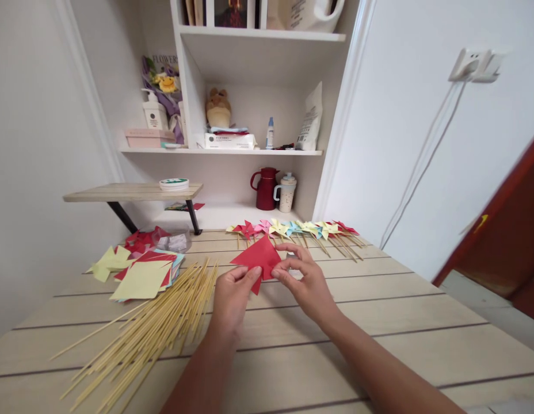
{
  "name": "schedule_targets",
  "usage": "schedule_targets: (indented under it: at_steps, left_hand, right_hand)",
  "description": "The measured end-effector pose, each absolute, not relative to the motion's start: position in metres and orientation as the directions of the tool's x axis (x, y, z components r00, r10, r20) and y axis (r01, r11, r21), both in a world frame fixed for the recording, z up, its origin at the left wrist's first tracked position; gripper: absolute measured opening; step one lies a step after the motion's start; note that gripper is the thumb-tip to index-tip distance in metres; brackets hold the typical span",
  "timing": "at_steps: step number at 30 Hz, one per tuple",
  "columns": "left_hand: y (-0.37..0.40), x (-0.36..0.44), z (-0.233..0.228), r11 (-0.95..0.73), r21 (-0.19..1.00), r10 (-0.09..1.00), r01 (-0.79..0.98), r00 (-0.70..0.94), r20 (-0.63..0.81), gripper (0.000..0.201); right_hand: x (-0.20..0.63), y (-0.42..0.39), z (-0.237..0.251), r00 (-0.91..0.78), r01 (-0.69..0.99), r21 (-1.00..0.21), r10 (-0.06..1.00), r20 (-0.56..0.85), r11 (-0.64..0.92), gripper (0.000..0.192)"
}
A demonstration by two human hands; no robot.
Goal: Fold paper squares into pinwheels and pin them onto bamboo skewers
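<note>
A red paper square (259, 254), with slits cut in from its corners, is held up above the table between both hands. My left hand (233, 293) pinches its lower left part between thumb and fingers. At the right edge, my right hand (302, 282) grips the paper with thumb and fingertips. Behind it, a row of finished paper pinwheels (288, 229) on sticks lies along the back of the table, in red, pink, yellow and blue. Something small and grey, partly hidden, lies behind my right hand.
Many thin wooden sticks (163, 328) lie spread at the left. Beyond them sit a stack of coloured paper squares (142, 279), cut yellow paper (109, 263) and a clear plastic box (174, 241). A small raised shelf (133, 192) stands at the back left; a red jug (266, 190) is behind.
</note>
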State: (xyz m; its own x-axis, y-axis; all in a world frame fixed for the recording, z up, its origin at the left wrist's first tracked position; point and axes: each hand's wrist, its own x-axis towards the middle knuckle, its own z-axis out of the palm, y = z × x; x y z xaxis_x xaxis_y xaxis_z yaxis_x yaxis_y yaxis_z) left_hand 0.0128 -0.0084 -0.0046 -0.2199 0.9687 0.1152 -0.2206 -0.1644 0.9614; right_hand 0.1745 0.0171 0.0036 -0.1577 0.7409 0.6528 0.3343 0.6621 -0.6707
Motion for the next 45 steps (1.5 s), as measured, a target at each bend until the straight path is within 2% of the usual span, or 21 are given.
schedule_targets:
  at_steps: [22,26,29,32,37,40,45]
  left_hand:
    - [-0.0107,0.0143,0.0000,-0.169,0.980,0.958,-0.108,-0.253,0.137,0.022]
    - [-0.0104,0.0144,0.0005,-0.202,0.978,0.948,-0.060,-0.261,0.180,0.021]
    - [-0.0084,0.0113,0.0011,-0.298,0.953,0.896,0.058,-0.327,0.300,0.016]
    - [-0.0062,0.0072,0.0015,-0.411,0.861,0.786,0.300,-0.362,0.501,0.010]
    - [-0.0047,0.0060,-0.0027,-0.483,0.637,0.668,0.601,-0.217,0.712,0.014]
    - [-0.0046,0.0068,-0.0065,-0.506,0.463,0.621,0.728,-0.065,0.781,0.017]
    - [-0.0072,0.0085,-0.0062,-0.562,0.198,0.522,0.803,0.159,0.838,0.022]
  right_hand:
    - [0.1725,0.0166,0.0050,-0.167,0.300,-0.705,0.762,0.625,0.643,0.015]
    - [0.1717,0.0188,0.0022,-0.167,0.298,-0.708,0.765,0.621,0.640,0.015]
    - [0.1729,0.0199,0.0016,-0.122,0.328,-0.668,0.731,0.671,0.668,0.011]
    - [0.1747,0.0178,0.0036,-0.073,0.436,-0.537,0.623,0.779,0.722,0.034]
    - [0.1757,0.0128,0.0057,-0.153,0.592,-0.304,0.474,0.867,0.747,0.057]
    - [0.1762,0.0147,0.0037,-0.217,0.643,-0.220,0.450,0.866,0.734,0.053]
    - [0.1775,0.0207,0.0003,-0.262,0.690,-0.164,0.455,0.851,0.704,0.025]
